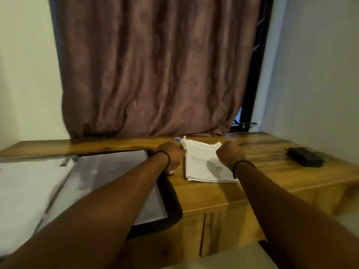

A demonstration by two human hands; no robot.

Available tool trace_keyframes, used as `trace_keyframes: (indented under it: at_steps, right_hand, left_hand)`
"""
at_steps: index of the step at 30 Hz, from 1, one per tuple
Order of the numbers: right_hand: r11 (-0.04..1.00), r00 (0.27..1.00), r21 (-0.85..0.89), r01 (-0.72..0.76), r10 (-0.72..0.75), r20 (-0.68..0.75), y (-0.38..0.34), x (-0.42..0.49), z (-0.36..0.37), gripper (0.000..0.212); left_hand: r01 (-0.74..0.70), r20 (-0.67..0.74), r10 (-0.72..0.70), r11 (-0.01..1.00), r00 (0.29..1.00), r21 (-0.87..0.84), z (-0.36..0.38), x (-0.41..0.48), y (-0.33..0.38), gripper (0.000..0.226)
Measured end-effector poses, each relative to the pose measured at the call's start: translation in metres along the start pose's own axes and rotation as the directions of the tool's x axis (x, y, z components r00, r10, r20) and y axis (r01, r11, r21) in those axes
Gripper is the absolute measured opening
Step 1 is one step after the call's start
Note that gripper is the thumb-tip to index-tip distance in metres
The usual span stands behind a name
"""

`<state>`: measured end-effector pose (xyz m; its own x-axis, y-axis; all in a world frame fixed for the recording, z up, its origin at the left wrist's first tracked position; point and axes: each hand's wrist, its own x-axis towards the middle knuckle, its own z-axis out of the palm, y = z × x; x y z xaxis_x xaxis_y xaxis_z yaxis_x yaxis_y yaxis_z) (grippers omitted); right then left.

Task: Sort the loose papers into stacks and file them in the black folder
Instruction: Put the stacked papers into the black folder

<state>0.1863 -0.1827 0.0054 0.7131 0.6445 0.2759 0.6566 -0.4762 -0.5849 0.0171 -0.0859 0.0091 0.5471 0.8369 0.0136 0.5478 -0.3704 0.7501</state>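
Both bare forearms are reaching forward side by side, each wrist wearing a thin dark band (pixel 168 157). The left grip (pixel 172 155) and right grip (pixel 230 153), fingers curled, are pinching the far corners of the papers (pixel 202 164).

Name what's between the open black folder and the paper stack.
Head view: the left hand, pinching a far corner of the paper stack, over a bare strip of wooden desk.

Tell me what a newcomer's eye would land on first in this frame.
Two forearms lead to mid-desk, where the left hand and right hand grip the far corners of a white stack of papers. Left of it, the black folder lies open with pale sheets inside. Behind, a big brownish curtain fills the upper frame.
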Motion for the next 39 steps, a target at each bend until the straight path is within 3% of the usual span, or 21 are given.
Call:
trace_keyframes:
  at_steps: [4,6,8,10,12,15,17,20,23,29,34,39]
  right_hand:
    - [0.991,0.994,-0.091,-0.102,0.106,0.035,0.052,0.009,0.006,0.031]
    - [0.986,0.992,-0.122,-0.116,0.121,0.031,0.059,0.014,0.009,0.038]
    - [0.988,0.994,-0.115,-0.105,0.109,0.032,0.061,0.025,0.01,0.04]
    - [0.99,0.991,-0.055,-0.129,0.131,0.03,0.065,0.033,0.011,0.04]
    - [0.988,0.988,0.031,-0.151,0.149,0.042,0.069,0.035,0.012,0.04]
    - [0.945,0.984,0.275,-0.179,0.165,0.073,0.066,0.032,0.012,0.05]
    - [0.839,0.994,0.533,-0.107,0.077,0.078,0.051,0.03,0.011,0.047]
    - [0.539,0.991,0.84,0.06,-0.134,0.016,0.004,0.021,0.003,0.037]
    - [0.314,0.964,0.942,0.119,-0.265,-0.033,-0.062,0.009,0.003,0.035]
    - [0.151,0.941,0.982,0.113,-0.332,-0.057,-0.177,-0.02,0.038,0.033]
    - [0.185,0.91,0.983,0.001,-0.408,0.076,-0.203,-0.049,0.092,0.03]
    - [0.238,0.895,0.971,0.0,-0.433,0.106,-0.208,-0.043,0.114,0.042]
  left_hand:
    - [0.09,0.052,-0.077,0.95,0.996,-0.298,0.038,0.029,0.006,0.021]
    - [0.108,0.098,-0.077,0.927,0.992,-0.359,0.051,0.044,0.009,0.04]
    - [0.146,0.14,-0.109,0.944,0.984,-0.295,0.057,0.055,0.009,0.052]
    - [0.159,0.096,-0.139,0.954,0.986,-0.255,0.057,0.061,0.005,0.05]
    - [0.139,0.127,-0.096,0.91,0.987,-0.39,0.054,0.07,-0.01,0.045]
    - [0.063,0.049,-0.041,0.767,0.998,-0.639,0.037,0.062,-0.025,0.038]
    - [-0.005,0.016,0.025,0.669,1.0,-0.743,0.017,0.049,-0.027,0.039]
    - [-0.119,0.001,0.198,0.592,0.98,-0.797,-0.027,0.031,-0.027,0.053]
    - [-0.196,-0.049,0.258,0.582,0.965,-0.789,-0.084,0.007,-0.029,0.055]
    - [-0.377,-0.322,0.201,0.576,0.925,-0.725,-0.199,-0.037,-0.049,0.04]
    - [-0.398,-0.432,0.074,0.55,0.899,-0.734,-0.217,-0.052,-0.098,0.042]
    - [-0.435,-0.461,0.118,0.591,0.88,-0.679,-0.213,-0.043,-0.12,0.031]
